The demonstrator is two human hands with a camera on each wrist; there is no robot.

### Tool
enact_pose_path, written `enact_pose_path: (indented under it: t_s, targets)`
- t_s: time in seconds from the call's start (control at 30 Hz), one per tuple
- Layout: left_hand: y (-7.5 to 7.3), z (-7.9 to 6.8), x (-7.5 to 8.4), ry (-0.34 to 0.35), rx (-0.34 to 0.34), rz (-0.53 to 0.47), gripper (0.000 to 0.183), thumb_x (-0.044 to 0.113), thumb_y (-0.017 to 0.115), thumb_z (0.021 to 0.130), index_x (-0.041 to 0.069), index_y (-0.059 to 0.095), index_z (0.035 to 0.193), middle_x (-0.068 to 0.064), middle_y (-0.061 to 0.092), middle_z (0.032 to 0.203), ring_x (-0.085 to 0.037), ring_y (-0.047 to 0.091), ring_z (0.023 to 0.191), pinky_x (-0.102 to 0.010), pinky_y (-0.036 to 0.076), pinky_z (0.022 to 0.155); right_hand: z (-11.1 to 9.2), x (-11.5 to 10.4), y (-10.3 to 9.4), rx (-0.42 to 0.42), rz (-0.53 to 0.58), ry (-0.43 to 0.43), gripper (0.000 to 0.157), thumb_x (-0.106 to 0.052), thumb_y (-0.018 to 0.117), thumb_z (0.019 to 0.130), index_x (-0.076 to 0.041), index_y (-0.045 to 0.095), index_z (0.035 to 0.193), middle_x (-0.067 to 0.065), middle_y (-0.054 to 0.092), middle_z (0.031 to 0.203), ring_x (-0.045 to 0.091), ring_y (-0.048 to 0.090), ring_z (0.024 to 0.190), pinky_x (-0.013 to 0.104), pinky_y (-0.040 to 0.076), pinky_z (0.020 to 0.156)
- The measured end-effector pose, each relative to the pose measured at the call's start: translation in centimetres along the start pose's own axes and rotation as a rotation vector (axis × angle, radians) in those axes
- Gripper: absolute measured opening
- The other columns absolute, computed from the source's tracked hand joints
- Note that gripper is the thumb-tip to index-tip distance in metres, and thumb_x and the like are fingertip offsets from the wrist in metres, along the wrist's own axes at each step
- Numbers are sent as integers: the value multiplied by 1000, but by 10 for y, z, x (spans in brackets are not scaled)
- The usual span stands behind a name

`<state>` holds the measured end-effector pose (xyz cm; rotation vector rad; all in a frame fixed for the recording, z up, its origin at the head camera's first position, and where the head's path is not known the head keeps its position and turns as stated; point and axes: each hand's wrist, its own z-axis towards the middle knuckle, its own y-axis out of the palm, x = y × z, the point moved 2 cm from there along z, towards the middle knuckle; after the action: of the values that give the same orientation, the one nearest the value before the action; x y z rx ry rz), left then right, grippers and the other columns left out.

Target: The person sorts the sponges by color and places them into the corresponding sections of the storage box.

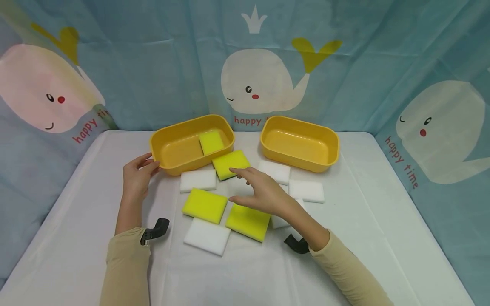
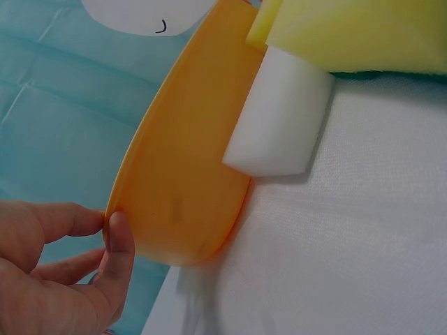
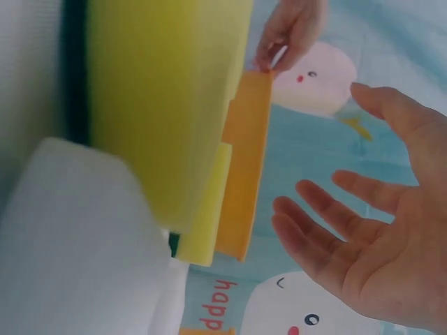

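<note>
My left hand [image 1: 136, 176] pinches the near left rim of a yellow plastic basin [image 1: 180, 149] between thumb and fingers; the left wrist view shows the same grip. Inside that basin, at its right end, lies a yellow sponge [image 1: 211, 142]. Another yellow sponge [image 1: 231, 163] with a dark green underside lies against the basin's front right. Over the middle of the table hovers my right hand [image 1: 264, 191], fingers spread and holding nothing. Below it a yellow sponge [image 1: 249, 222] is partly covered by the hand. One more yellow sponge [image 1: 205, 205] lies to the left.
A second yellow basin [image 1: 300, 144] with nothing inside stands at the back right. Several white sponges lie about, among them one at the front [image 1: 207, 236], one by the left basin [image 1: 198, 181] and one at the right [image 1: 306, 191]. A whale-print curtain [image 1: 172, 63] hangs behind.
</note>
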<state>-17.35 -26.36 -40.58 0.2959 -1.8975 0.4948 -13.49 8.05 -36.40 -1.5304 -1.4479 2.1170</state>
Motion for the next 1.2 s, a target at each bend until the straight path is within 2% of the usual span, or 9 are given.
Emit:
enact_pose_path:
  t_s: [0.4,0.57,0.83,1.2]
  targets:
    - [1,0,1,-4,-7,-1,57,11,63,106,11,46,160,4,48,110,-6,60,92,-7,55,80,-21,7,8,-58,-21,11,77,-38,82,94,-16,48,159,12,63,138,31,62,125,48,56,103]
    - [2,1,0,-4,-4,-2,57,12,63,106,12,47,160,4,48,109,-6,60,92,-8,55,80,-26,9,11,-75,-8,-2,79,-35,84,92,-13,49,158,13,64,138,30,64,123,47,57,102]
    - [1,3,-1,-17,5,-1,57,13,63,106,13,47,160,5,47,110,-5,61,93,-7,54,80,-27,15,19,-139,-33,18,83,-39,86,89,-11,48,158,11,64,138,28,62,124,48,55,105]
    - [0,2,-1,3,-7,5,57,12,64,106,12,47,160,4,47,110,-6,61,92,-8,55,80,-26,19,28,-207,-67,39,87,-40,90,85,-11,50,157,9,64,135,25,61,123,46,53,108]
